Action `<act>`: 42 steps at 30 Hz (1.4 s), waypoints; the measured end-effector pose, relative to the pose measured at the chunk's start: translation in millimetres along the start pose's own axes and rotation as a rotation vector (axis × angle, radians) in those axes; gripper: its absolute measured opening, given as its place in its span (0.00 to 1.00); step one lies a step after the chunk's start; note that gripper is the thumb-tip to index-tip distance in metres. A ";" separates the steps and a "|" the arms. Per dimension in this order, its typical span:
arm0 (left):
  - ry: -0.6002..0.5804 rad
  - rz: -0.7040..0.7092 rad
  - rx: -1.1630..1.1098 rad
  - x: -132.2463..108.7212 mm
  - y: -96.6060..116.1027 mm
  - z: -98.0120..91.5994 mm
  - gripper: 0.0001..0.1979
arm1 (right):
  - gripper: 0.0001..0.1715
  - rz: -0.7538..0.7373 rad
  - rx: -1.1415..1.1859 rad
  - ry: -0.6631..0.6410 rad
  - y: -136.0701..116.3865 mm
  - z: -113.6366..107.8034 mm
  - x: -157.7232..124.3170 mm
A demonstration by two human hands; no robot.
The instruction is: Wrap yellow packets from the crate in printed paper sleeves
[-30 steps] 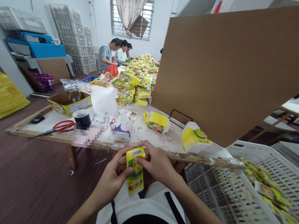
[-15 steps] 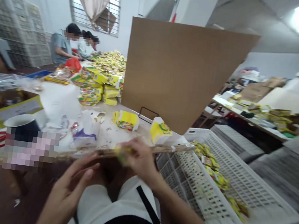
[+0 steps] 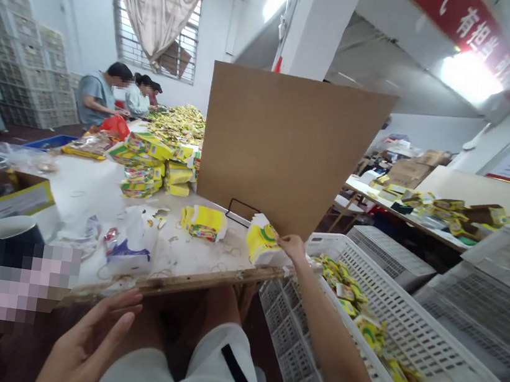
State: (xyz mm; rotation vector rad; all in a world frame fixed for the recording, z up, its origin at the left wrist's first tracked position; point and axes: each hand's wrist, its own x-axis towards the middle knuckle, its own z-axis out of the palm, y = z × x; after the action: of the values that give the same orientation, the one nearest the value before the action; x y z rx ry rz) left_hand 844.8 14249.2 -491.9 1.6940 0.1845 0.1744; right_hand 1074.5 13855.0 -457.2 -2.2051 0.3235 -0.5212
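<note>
My right hand (image 3: 293,247) reaches over the table's front edge, its fingertips pinched at the right side of a stack of flat yellow-and-white cartons (image 3: 260,242). Whether it grips one carton or several I cannot tell. Low in front of the table, my left hand (image 3: 93,329) is held with fingers stretched and thumb apart, nothing in it. Left of the stack lies another bundle of yellow cartons (image 3: 204,222). To the right, a white plastic crate (image 3: 408,311) holds several yellow packets (image 3: 370,331) under my right forearm.
Behind the cartons a large brown cardboard sheet (image 3: 283,151) stands upright by a black wire stand (image 3: 240,211). Yellow boxes (image 3: 145,167) are piled farther back. A dark mug (image 3: 14,234) and a crumpled plastic bag (image 3: 133,241) lie left. People (image 3: 95,98) sit at the far end.
My right hand has moved up and right to the carton stack; the small yellow-green piece blurred in its fingers before is no longer there. My left hand has dropped slightly left, still empty.
</note>
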 end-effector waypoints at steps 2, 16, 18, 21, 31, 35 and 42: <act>0.029 0.003 0.011 2.3 -1.2 -2.5 0.21 | 0.17 0.051 0.102 -0.026 -3.6 -1.9 -0.5; -0.094 0.084 -0.711 -9.0 1.2 15.5 0.26 | 0.23 0.388 1.177 -0.998 -124.0 94.5 -263.0; -0.137 0.060 -0.797 -10.2 3.1 12.8 0.24 | 0.23 0.393 1.189 -1.037 -127.4 95.0 -268.7; -0.153 0.029 -0.846 -11.0 6.3 10.9 0.19 | 0.19 0.236 1.083 -1.007 -125.9 92.6 -267.6; -0.141 -0.125 -0.952 -15.3 19.1 12.5 0.16 | 0.11 -0.326 0.532 -0.622 -124.8 79.1 -262.6; -0.236 -0.309 -0.985 -20.8 31.2 12.6 0.24 | 0.14 -0.859 0.438 -0.530 -133.0 66.1 -246.8; -0.223 -0.351 -0.871 -23.4 33.6 14.1 0.22 | 0.08 -0.566 0.681 -0.859 -140.4 62.8 -240.2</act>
State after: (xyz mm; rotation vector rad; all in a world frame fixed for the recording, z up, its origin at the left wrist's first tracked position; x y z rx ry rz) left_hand 825.8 14226.1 -460.6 0.7862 0.1976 -0.1821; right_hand 900.0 14080.4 -445.6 -1.6156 -0.8313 0.0768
